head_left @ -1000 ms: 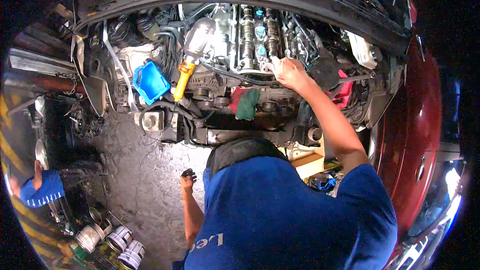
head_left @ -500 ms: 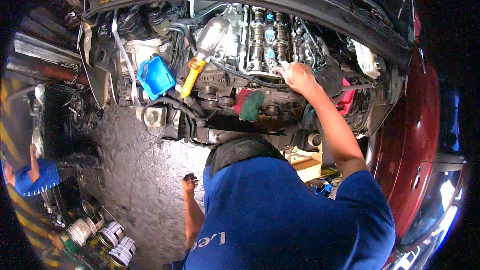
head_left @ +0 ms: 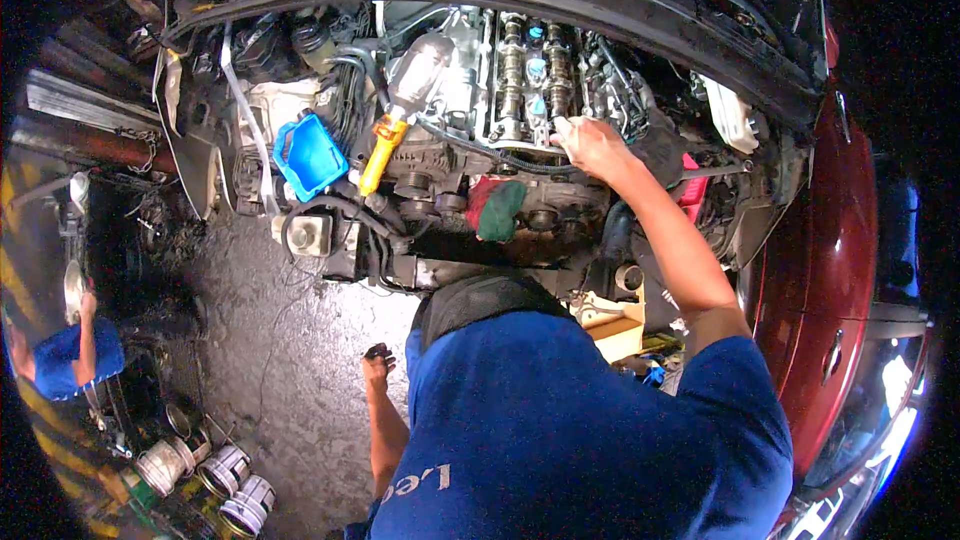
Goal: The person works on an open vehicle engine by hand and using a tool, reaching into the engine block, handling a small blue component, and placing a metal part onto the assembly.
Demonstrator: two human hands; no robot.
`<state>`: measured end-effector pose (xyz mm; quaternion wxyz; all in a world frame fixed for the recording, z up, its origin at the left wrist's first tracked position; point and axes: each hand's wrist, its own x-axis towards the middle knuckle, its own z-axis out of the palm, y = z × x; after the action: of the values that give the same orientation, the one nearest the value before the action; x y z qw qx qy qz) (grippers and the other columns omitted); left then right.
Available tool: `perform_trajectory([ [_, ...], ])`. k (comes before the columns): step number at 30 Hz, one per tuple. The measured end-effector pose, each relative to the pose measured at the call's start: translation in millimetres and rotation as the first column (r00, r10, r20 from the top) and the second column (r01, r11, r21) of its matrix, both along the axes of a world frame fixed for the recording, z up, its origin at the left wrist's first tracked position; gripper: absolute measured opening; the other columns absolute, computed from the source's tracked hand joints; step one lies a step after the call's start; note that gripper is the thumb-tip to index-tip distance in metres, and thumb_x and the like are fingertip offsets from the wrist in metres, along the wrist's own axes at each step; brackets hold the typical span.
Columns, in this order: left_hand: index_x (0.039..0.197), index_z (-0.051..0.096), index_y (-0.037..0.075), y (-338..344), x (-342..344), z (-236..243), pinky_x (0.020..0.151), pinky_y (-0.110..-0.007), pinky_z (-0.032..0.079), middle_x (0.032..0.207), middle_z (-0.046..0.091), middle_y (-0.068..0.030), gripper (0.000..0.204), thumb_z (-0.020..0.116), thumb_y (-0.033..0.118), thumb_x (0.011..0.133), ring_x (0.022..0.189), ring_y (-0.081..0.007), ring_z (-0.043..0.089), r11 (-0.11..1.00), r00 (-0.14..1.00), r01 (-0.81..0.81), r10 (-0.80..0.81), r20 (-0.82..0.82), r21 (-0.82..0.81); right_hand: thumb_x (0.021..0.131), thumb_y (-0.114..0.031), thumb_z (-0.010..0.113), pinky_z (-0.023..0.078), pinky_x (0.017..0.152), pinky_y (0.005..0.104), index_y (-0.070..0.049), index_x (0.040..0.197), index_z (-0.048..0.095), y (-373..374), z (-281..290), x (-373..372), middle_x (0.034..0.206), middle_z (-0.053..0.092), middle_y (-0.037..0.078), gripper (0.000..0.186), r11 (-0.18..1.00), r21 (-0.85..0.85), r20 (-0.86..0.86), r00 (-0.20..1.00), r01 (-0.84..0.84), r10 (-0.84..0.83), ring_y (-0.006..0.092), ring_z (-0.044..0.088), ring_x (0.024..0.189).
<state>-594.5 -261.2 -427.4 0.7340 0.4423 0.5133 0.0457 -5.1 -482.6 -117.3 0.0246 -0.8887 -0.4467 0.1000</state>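
My right hand (head_left: 595, 150) reaches into the engine bay, at the front right corner of the opened engine (head_left: 520, 135). Its thumb and forefinger are pinched together beside the end of a camshaft (head_left: 560, 80); anything between them is too small to make out. Two camshafts lie exposed, with blue spots between them. Low beside my body hangs my left hand (head_left: 378, 368), its fingers curled and dark at the tips. Whatever they hold, if anything, cannot be told. In front of the engine lies a red and green cloth (head_left: 497, 210).
A yellow-handled work lamp (head_left: 383, 155) and a blue open container (head_left: 315, 160) rest left of the engine. A cardboard box (head_left: 620, 335) sits low on the right. Buckets (head_left: 225, 470) stand at lower left, below another person in blue (head_left: 75, 355). A red car (head_left: 820, 340) flanks the right.
My right hand has shifted slightly at the camshaft end, fingers still pinched. My left hand stays about where it was. The other person's forearm at far left has moved to the right.
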Motion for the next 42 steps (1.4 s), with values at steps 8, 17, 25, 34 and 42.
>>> perform_trajectory([
  [8,0.118,0.061,0.009,4,7,9,0.057,-0.032,0.053,0.093,0.068,-0.0109,0.028,0.06,0.024,0.094,0.072,-0.0213,0.066,1.0,0.992,-0.016,0.014,-0.124,-0.009,0.094,-0.015,0.055,0.051,0.065,0.0473,-0.003,0.099,0.056,-10,-19,15,0.087,0.061,0.015,0.012,0.984,0.06,0.119,0.98,-0.169,0.161,0.0377,0.061,0.069],
  [17,0.117,0.06,0.008,-6,2,5,0.055,-0.032,0.053,0.09,0.067,-0.0103,0.031,0.065,0.027,0.092,0.067,-0.0205,0.065,0.998,0.997,-0.035,0.032,-0.073,-0.045,0.088,-0.01,0.053,0.054,0.074,0.0476,-0.002,0.1,0.059,-5,-6,7,0.09,0.062,0.02,0.016,0.937,0.17,0.179,0.944,-0.306,0.276,0.0392,0.065,0.084],
  [25,0.12,0.059,0.008,6,4,1,0.06,-0.033,0.054,0.095,0.068,-0.0098,0.04,0.061,0.037,0.092,0.074,-0.0214,0.066,0.997,0.984,0.07,-0.071,-0.165,-0.01,0.088,-0.014,0.059,0.053,0.073,0.0466,-0.006,0.108,0.059,5,9,0,0.094,0.06,0.018,0.021,0.981,-0.175,-0.063,0.993,0.083,-0.096,0.0378,0.063,0.084],
  [34,0.12,0.06,0.005,3,1,5,0.056,-0.032,0.054,0.094,0.068,-0.0131,0.03,0.053,0.018,0.094,0.069,-0.0214,0.066,1.0,0.997,-0.005,0.005,-0.073,0.001,0.094,-0.026,0.055,0.055,0.07,0.0467,-0.002,0.098,0.057,-4,5,0,0.089,0.066,0.022,0.024,0.989,0.076,0.043,0.992,-0.123,0.12,0.0381,0.066,0.086],
  [42,0.117,0.061,0.005,-1,4,12,0.054,-0.031,0.052,0.089,0.066,-0.01,0.028,0.057,0.024,0.097,0.066,-0.0196,0.064,1.0,0.988,-0.026,0.024,-0.15,-0.016,0.094,-0.018,0.05,0.056,0.075,0.044,-0.007,0.111,0.061,1,15,-10,0.097,0.064,0.017,0.023,0.993,0.073,0.05,0.995,-0.089,0.086,0.0348,0.066,0.086],
])
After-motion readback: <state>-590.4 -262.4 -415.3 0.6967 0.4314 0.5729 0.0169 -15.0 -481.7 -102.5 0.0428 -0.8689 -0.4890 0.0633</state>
